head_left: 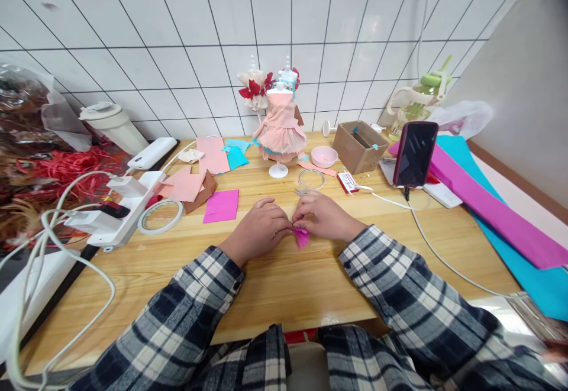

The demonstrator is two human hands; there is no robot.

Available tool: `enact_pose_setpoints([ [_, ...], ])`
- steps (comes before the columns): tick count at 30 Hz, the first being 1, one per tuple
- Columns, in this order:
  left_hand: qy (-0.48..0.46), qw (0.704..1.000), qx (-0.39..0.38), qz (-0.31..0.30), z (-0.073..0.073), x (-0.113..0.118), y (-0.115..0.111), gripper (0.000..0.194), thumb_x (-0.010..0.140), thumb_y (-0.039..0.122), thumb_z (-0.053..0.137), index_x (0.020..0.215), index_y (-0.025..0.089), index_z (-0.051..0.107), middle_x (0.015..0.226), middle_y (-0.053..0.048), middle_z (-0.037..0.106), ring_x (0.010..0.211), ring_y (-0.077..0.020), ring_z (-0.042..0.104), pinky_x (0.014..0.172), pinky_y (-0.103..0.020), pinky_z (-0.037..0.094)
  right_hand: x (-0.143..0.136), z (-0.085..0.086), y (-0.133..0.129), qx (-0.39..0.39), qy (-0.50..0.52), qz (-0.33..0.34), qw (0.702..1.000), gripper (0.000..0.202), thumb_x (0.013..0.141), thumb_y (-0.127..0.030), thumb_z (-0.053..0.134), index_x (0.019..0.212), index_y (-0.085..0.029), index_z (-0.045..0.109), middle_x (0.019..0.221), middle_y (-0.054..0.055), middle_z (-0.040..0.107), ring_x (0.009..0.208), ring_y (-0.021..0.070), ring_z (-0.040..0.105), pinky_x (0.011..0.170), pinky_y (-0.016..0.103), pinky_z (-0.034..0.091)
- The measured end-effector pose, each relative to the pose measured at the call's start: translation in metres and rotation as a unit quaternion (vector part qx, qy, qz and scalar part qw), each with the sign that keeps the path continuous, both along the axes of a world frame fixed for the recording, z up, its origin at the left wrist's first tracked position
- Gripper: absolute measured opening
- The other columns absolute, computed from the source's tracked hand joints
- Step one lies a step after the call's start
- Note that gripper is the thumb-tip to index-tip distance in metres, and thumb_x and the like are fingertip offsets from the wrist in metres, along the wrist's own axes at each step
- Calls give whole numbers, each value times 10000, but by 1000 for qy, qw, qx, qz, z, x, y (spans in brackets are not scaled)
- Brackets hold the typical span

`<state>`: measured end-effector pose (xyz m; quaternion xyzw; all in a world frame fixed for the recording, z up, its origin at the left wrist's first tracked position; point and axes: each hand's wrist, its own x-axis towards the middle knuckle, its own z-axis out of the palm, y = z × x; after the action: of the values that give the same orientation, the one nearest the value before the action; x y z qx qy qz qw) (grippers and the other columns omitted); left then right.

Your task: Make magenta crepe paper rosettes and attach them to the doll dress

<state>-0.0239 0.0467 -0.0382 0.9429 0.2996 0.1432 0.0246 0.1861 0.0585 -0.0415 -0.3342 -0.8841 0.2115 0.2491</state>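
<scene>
A small gathered piece of magenta crepe paper [301, 237] is pinched between my two hands above the wooden table. My left hand [262, 230] closes its fingertips on the upper left edge of the piece. From the other side, my right hand [320, 216] grips the same edge, its fingers bent and touching those of my left hand. The metal tips of a small tool [302, 191] show just beyond my right hand; the rest of it is hidden. A flat magenta paper square [220, 206] lies to the left of my hands.
Behind my hands stands a mini mannequin in a pink paper dress [280, 122], near a pink bowl [324, 156] and cardboard box [360, 145]. A tape roll [160, 216] and power strip [128, 210] lie left. A phone [415, 154] stands right, its cable trailing across the table [302, 290].
</scene>
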Motion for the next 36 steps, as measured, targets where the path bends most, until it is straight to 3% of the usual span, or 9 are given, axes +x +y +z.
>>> enact_pose_setpoints([
  [3, -12, 999, 0, 31, 0, 0, 0, 216, 893, 312, 496, 864, 238, 697, 831, -11, 684, 872, -161, 603, 1020, -421, 306, -1, 3, -3, -25, 47, -84, 995, 231, 837, -290, 588, 1040, -214, 667, 955, 56, 662, 902, 191, 565, 858, 350, 397],
  [6, -18, 998, 11, 53, 3, 1, -1, 224, 890, 306, 494, 847, 228, 700, 826, -16, 688, 857, -169, 606, 1007, -426, 320, -3, 0, -3, -158, 115, -168, 966, 362, 866, -391, 537, 1174, -206, 583, 1007, 64, 664, 857, 167, 599, 804, 319, 440],
  [8, -20, 998, 20, 65, 4, 2, -1, 229, 889, 306, 492, 851, 224, 702, 820, -17, 691, 830, -172, 607, 995, -429, 333, -5, -4, -2, -242, 118, -172, 948, 405, 837, -460, 561, 1137, -188, 591, 931, 61, 679, 807, 159, 612, 764, 299, 456],
  [10, -18, 997, 26, 69, 4, 2, -1, 225, 886, 297, 492, 861, 226, 704, 817, -16, 694, 812, -172, 607, 982, -430, 345, -7, -9, -1, -277, 106, -171, 940, 433, 781, -483, 623, 1090, -181, 600, 845, 46, 680, 761, 154, 614, 728, 283, 461],
  [13, -18, 997, 36, 68, 3, 2, -1, 218, 881, 276, 496, 846, 226, 706, 818, -15, 702, 810, -172, 608, 969, -422, 356, -11, -13, 0, -316, 119, -168, 926, 387, 743, -400, 681, 1044, -173, 596, 730, 18, 657, 657, 128, 600, 611, 237, 453],
  [18, -33, 996, 50, 69, 5, 2, 0, 215, 875, 263, 503, 812, 208, 701, 808, -13, 708, 781, -169, 604, 938, -403, 384, -17, -8, -4, -437, 196, -175, 860, 277, 756, -264, 658, 1006, -187, 566, 660, -11, 622, 558, 100, 572, 465, 184, 453],
  [30, -61, 993, 74, 72, 6, 4, -2, 193, 859, 258, 524, 775, 196, 688, 759, -16, 698, 757, -166, 614, 895, -393, 417, -22, 3, -9, -486, 297, -200, 798, 302, 704, -133, 629, 997, -177, 572, 584, -49, 557, 508, 76, 532, 468, 186, 492],
  [36, -88, 993, 39, 70, 3, 6, -2, 168, 840, 232, 538, 783, 203, 693, 760, -25, 693, 757, -174, 608, 835, -382, 436, -20, 2, -9, -496, 309, -170, 793, 252, 661, -91, 614, 899, -172, 623, 561, -56, 525, 484, 65, 509, 441, 166, 465],
])
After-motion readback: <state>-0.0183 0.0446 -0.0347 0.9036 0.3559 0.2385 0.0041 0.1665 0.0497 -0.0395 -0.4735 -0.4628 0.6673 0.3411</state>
